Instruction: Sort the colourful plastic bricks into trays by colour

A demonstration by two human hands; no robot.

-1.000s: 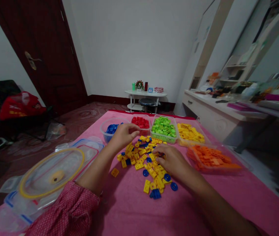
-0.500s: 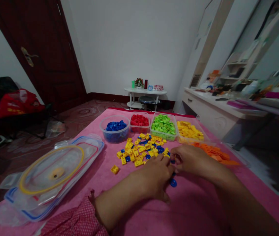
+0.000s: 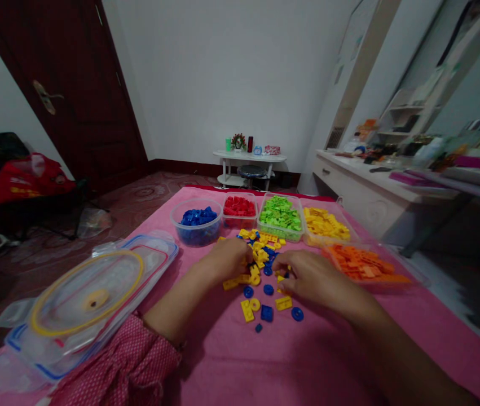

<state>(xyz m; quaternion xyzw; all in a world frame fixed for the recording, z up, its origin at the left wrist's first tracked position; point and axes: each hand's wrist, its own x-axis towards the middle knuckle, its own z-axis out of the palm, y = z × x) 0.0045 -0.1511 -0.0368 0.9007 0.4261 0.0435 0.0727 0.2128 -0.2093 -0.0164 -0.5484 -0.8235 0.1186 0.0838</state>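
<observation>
A heap of small yellow and blue plastic pieces [image 3: 261, 251] lies on a pink cloth [image 3: 290, 361]. My left hand [image 3: 227, 258] rests on the heap's left side, fingers curled down over yellow pieces. My right hand [image 3: 307, 276] sits on the heap's right side, fingers bent and pinched among the pieces; what they grip is hidden. Loose blue and yellow pieces [image 3: 266, 312] lie just in front of both hands. Behind the heap stand a round tub of blue pieces [image 3: 197, 223], a tub of red pieces [image 3: 240, 210], a tub of green pieces [image 3: 281, 217] and a tub of yellow pieces [image 3: 325, 225].
A tub of orange pieces [image 3: 362, 266] stands to the right of my right hand. Stacked clear lids [image 3: 87, 293] lie at the left on the cloth. A white desk [image 3: 370, 192] runs along the right; a small white table [image 3: 249, 163] and a dark door [image 3: 70, 96] are beyond.
My left hand went from the blue tub down to meet the right hand near the front, then back onto the heap's left side. The heap is now smaller, with some pieces pulled forward.
</observation>
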